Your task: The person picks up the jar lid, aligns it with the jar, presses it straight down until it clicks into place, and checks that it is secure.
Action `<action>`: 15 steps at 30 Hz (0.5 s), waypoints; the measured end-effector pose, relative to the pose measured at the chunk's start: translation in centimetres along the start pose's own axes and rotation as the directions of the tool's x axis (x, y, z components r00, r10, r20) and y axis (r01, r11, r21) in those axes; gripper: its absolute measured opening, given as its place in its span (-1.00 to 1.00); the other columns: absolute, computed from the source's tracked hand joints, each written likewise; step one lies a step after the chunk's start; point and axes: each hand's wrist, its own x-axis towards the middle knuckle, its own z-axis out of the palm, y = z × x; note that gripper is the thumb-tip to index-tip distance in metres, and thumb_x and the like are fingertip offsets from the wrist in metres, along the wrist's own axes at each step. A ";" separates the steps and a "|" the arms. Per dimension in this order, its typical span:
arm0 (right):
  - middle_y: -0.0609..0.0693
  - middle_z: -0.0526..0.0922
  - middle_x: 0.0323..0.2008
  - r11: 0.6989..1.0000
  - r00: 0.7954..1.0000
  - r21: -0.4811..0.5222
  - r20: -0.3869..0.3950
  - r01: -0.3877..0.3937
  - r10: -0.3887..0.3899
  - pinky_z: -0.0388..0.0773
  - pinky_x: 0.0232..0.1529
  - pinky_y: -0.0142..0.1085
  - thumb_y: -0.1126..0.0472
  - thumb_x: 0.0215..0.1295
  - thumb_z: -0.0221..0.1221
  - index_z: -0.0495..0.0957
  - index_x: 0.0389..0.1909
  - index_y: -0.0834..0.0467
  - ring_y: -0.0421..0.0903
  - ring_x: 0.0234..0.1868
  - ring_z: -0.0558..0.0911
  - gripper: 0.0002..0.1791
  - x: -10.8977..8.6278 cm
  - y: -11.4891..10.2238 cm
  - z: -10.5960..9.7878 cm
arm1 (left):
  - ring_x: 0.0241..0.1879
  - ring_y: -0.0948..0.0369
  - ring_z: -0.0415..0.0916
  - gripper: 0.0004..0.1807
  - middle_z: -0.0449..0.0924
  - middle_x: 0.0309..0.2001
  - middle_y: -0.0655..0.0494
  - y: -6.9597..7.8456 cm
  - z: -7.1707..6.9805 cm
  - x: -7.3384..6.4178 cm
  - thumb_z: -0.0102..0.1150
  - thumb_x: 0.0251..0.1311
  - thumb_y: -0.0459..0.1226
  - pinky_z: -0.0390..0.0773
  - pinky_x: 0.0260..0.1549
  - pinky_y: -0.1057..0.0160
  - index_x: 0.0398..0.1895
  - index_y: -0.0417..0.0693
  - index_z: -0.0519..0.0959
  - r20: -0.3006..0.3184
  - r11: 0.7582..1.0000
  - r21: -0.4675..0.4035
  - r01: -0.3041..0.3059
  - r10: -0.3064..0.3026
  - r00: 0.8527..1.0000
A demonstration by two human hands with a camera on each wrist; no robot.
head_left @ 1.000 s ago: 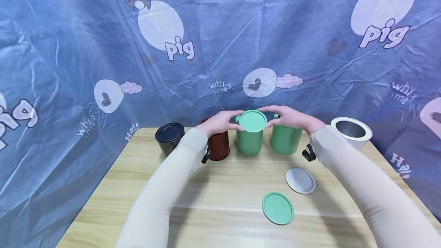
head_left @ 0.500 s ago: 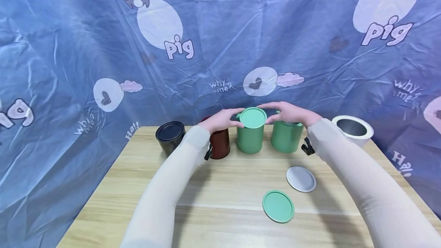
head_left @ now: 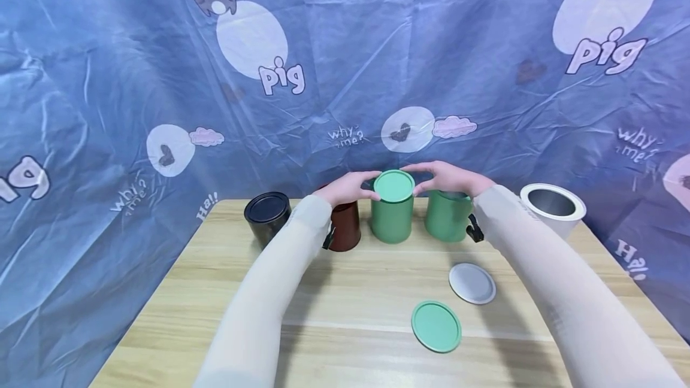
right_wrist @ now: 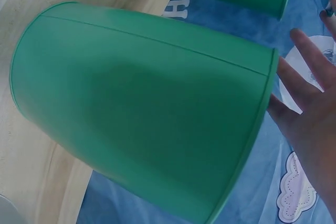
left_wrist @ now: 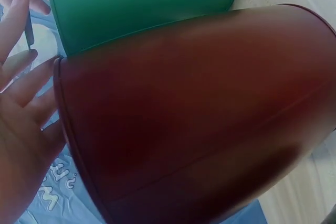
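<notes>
A round green lid (head_left: 394, 186) is held level over the left green canister (head_left: 391, 223). My left hand (head_left: 347, 188) holds the lid's left edge with thumb and fingers, while my right hand (head_left: 447, 178) holds its right edge. Seen edge-on in the left wrist view, the lid (left_wrist: 25, 14) stands apart from the canister's rim. Below my left hand is a dark red canister (head_left: 345, 227), its top mostly hidden. A second green canister (head_left: 446, 220), open at the top, stands under my right hand.
A black lidded canister (head_left: 266, 211) is at the far left. An open white canister (head_left: 560, 220) stands at the right, partly behind my sleeve. Another green lid (head_left: 436, 326) and a grey-white lid (head_left: 472, 283) lie on the wooden table (head_left: 350, 310). A blue printed cloth (head_left: 334, 64) hangs behind.
The held lid has shifted slightly left and now sits more squarely above the left green canister. My right hand has moved a little left with it. The other canisters and loose lids stay put.
</notes>
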 end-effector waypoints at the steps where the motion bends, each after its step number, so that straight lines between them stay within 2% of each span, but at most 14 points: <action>1: 0.18 0.36 0.36 1.000 1.000 -0.001 -0.003 0.004 -0.004 0.21 0.36 0.15 0.06 0.18 0.32 0.32 0.39 0.10 0.21 0.38 0.30 -0.25 0.0 0.1 0.1 | 0.42 0.13 0.21 -0.24 0.26 0.43 0.07 0.0 0.0 0.1 0.23 0.24 -0.05 0.26 0.37 0.16 0.48 0.04 0.19 0.004 1.000 0.005 0.002 -0.002 1.000; 9: 0.22 0.43 0.30 0.998 0.998 -0.039 -0.039 0.047 -0.049 0.25 0.34 0.12 0.12 0.17 0.33 0.35 0.35 0.19 0.23 0.33 0.37 -0.28 0.3 0.3 0.3 | 0.38 0.12 0.27 -0.24 0.32 0.40 0.05 0.0 0.0 0.8 0.24 0.23 -0.07 0.29 0.35 0.16 0.47 0.03 0.21 0.008 0.999 0.037 -0.007 0.007 1.000; 15: 0.24 0.42 0.30 0.997 0.998 -0.063 -0.034 0.054 -0.056 0.25 0.34 0.11 0.16 0.17 0.33 0.35 0.35 0.22 0.23 0.33 0.37 -0.29 0.6 0.5 0.2 | 0.38 0.12 0.27 -0.23 0.31 0.40 0.04 0.0 -0.1 1.2 0.25 0.23 -0.06 0.29 0.35 0.17 0.47 0.00 0.20 0.018 0.998 0.066 -0.002 0.001 1.000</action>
